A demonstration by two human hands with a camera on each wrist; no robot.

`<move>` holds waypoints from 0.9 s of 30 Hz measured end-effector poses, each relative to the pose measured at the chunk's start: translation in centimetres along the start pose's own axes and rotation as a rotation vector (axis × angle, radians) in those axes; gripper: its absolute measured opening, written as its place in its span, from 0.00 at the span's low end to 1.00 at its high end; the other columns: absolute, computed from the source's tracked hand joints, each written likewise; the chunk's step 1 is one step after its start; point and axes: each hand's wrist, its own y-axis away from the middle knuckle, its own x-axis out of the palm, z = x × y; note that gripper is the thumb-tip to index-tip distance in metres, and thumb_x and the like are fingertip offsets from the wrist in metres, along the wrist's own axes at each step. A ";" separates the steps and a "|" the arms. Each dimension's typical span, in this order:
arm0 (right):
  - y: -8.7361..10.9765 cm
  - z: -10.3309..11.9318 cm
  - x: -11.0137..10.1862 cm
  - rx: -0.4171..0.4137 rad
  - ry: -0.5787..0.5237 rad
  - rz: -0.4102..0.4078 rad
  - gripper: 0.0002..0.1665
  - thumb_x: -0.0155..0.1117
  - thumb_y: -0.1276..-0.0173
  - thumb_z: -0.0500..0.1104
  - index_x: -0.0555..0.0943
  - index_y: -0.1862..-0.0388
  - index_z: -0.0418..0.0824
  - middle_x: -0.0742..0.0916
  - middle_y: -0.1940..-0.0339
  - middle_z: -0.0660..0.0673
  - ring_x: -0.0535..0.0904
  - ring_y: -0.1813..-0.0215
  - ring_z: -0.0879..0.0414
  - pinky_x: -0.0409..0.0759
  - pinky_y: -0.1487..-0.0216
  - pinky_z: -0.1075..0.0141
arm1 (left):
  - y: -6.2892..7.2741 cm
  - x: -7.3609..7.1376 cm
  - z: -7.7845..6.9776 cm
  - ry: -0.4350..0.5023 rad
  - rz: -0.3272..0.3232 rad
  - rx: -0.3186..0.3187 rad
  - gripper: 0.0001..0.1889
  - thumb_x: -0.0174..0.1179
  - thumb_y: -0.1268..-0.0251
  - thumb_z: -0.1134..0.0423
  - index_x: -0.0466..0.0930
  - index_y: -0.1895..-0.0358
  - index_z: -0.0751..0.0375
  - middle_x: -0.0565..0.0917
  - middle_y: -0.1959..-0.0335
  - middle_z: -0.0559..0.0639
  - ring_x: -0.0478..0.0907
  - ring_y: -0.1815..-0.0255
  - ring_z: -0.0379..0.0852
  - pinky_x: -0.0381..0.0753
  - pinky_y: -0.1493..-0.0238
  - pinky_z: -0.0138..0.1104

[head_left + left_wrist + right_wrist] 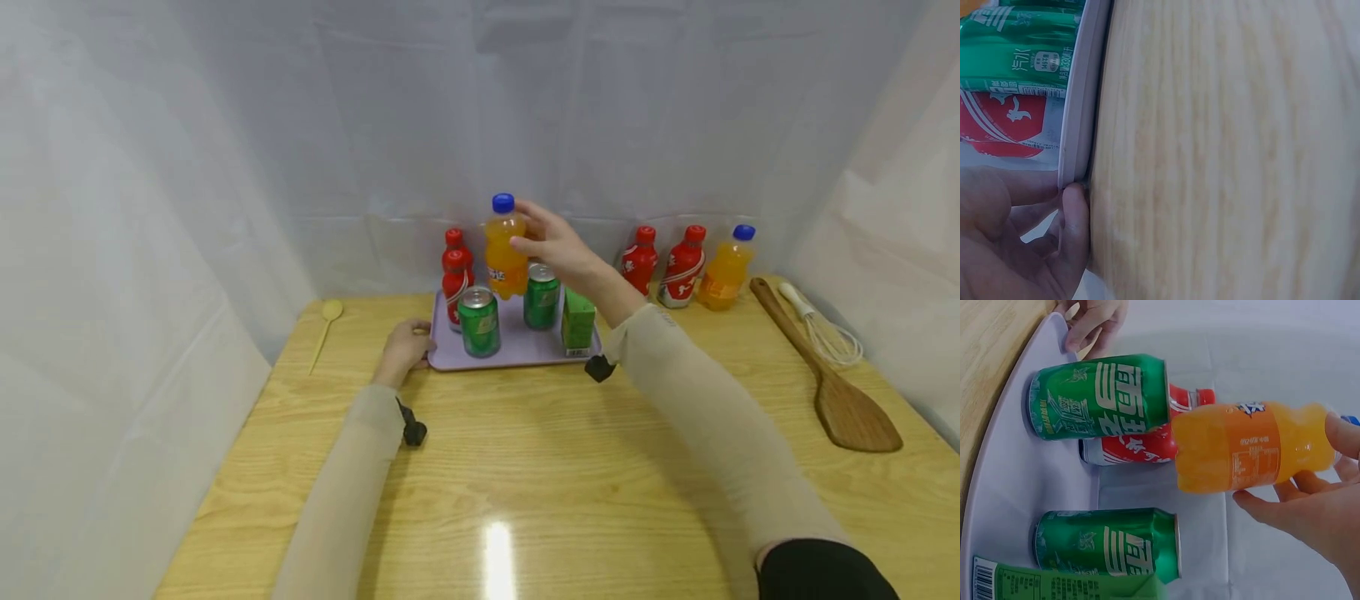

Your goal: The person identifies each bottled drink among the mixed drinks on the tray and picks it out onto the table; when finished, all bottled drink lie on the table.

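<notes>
In the head view my right hand point(558, 246) grips an orange soda bottle point(506, 254) with a blue cap, held upright above a lilac tray point(517, 354). The right wrist view shows the thumb and fingers around the upper part of that bottle point(1254, 447). At the tray's near left corner, my left hand point(407, 348) pinches the rim, thumb and fingers on either side of it in the left wrist view. On the tray stand two red bottles point(454, 287), two green cans point(478, 321) and a green carton point(577, 323).
Farther right along the back stand two more red bottles point(681, 267) and another orange bottle point(726, 268). A wooden spatula point(847, 400) and a whisk point(821, 325) lie at the right. At the left is a yellow spoon point(324, 329). White sheeting point(390, 167) hangs behind the table.
</notes>
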 end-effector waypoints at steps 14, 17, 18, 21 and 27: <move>2.8 -0.2 -4.4 0.035 -0.072 0.166 0.35 0.52 0.17 0.33 0.63 0.16 0.49 0.73 0.19 0.41 0.75 0.26 0.50 0.70 0.18 0.49 | -0.3 0.1 0.0 -0.004 -0.004 -0.021 0.27 0.57 0.26 0.68 0.72 0.25 0.61 0.79 0.32 0.65 0.81 0.51 0.48 0.84 0.65 0.27; 3.6 -0.3 -5.1 0.028 -0.083 0.183 0.35 0.53 0.18 0.33 0.62 0.15 0.48 0.76 0.22 0.44 0.76 0.27 0.52 0.77 0.23 0.58 | -0.4 0.1 -0.1 -0.002 -0.002 -0.020 0.27 0.57 0.25 0.68 0.72 0.25 0.61 0.79 0.32 0.64 0.80 0.51 0.48 0.83 0.66 0.26; 3.9 -0.4 -5.3 0.017 -0.093 0.190 0.35 0.53 0.18 0.34 0.62 0.15 0.48 0.78 0.24 0.45 0.77 0.28 0.53 0.79 0.26 0.60 | -0.4 0.1 -0.1 -0.001 -0.002 -0.017 0.27 0.57 0.25 0.68 0.72 0.25 0.61 0.79 0.32 0.65 0.80 0.50 0.48 0.83 0.66 0.27; 4.6 -0.9 -6.1 -0.038 -0.152 0.225 0.35 0.53 0.18 0.33 0.62 0.16 0.45 0.82 0.29 0.50 0.79 0.31 0.55 0.82 0.32 0.65 | -0.2 0.0 -0.2 0.000 0.003 -0.013 0.27 0.56 0.25 0.67 0.71 0.24 0.62 0.78 0.31 0.65 0.81 0.49 0.49 0.84 0.63 0.28; 5.9 -1.3 -7.4 -0.131 -0.331 0.259 0.33 0.51 0.18 0.30 0.67 0.19 0.48 0.86 0.34 0.49 0.83 0.36 0.54 0.83 0.32 0.63 | -0.2 0.0 -0.1 -0.006 0.005 -0.020 0.27 0.56 0.24 0.67 0.71 0.24 0.61 0.78 0.30 0.64 0.81 0.48 0.49 0.85 0.61 0.29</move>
